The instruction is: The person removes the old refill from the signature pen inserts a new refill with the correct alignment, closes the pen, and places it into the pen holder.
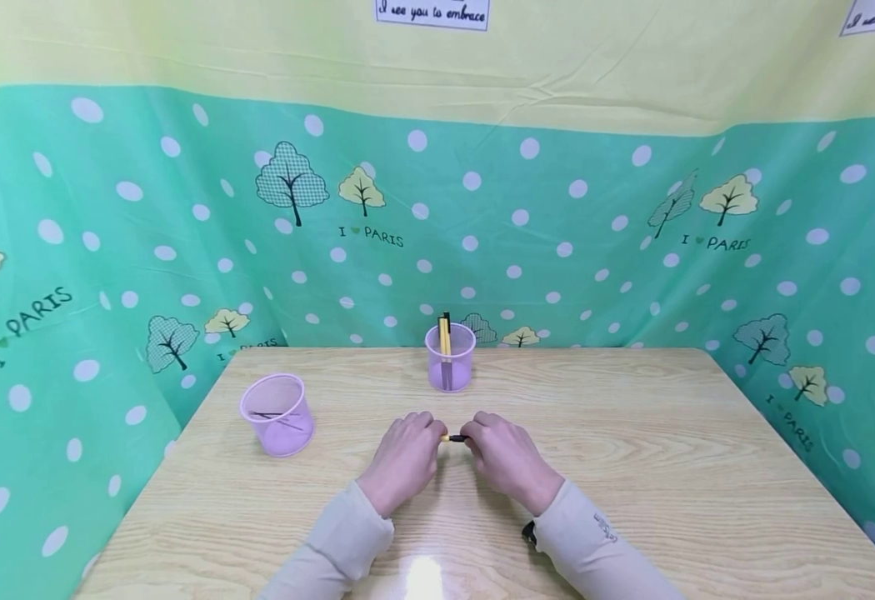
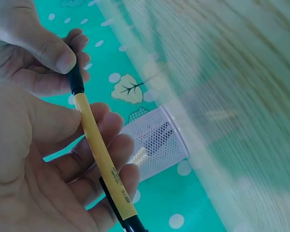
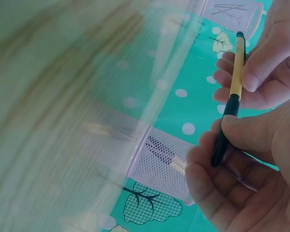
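A pen with a yellow barrel, a black clip and a ribbed black grip end is held between both hands. My left hand pinches the yellow barrel, thumb on one side and fingers behind. The thumb and fingers of my right hand pinch the black grip end. Barrel and grip lie in one line, joined. From the head view, only a short piece of the pen shows between the fingertips, low over the wooden table.
Beyond the hands, a purple mesh cup holds yellow-and-black pens standing upright. Another purple mesh cup, at the left, contains several thin dark sticks. A green dotted cloth hangs behind the table and along its sides.
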`<state>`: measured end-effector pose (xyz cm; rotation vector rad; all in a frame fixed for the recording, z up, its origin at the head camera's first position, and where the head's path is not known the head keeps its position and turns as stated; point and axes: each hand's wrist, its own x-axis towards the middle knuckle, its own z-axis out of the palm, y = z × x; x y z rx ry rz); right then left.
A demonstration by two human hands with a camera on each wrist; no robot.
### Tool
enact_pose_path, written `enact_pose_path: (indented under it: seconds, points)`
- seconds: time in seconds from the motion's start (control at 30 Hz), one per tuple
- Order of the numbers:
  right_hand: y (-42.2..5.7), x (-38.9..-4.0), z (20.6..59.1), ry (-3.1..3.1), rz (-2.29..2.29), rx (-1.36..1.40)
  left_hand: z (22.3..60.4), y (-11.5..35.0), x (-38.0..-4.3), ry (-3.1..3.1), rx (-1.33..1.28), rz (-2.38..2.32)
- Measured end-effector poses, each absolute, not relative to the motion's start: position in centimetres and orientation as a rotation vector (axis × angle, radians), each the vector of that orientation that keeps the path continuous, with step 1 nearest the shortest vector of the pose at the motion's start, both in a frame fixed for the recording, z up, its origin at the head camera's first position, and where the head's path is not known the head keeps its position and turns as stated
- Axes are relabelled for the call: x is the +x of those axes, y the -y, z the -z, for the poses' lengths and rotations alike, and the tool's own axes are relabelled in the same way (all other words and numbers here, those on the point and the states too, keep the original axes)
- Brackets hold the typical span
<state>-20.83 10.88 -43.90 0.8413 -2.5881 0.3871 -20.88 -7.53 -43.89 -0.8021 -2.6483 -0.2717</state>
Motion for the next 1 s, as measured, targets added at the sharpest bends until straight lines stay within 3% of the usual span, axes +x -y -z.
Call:
enact_pose_path:
  seconds: [1.0]
  points:
    - [-10.85,-20.64,43.67,2.587,-0.387,0.846,43.70,7.65,-20.83,2.598,-0.765,0.365]
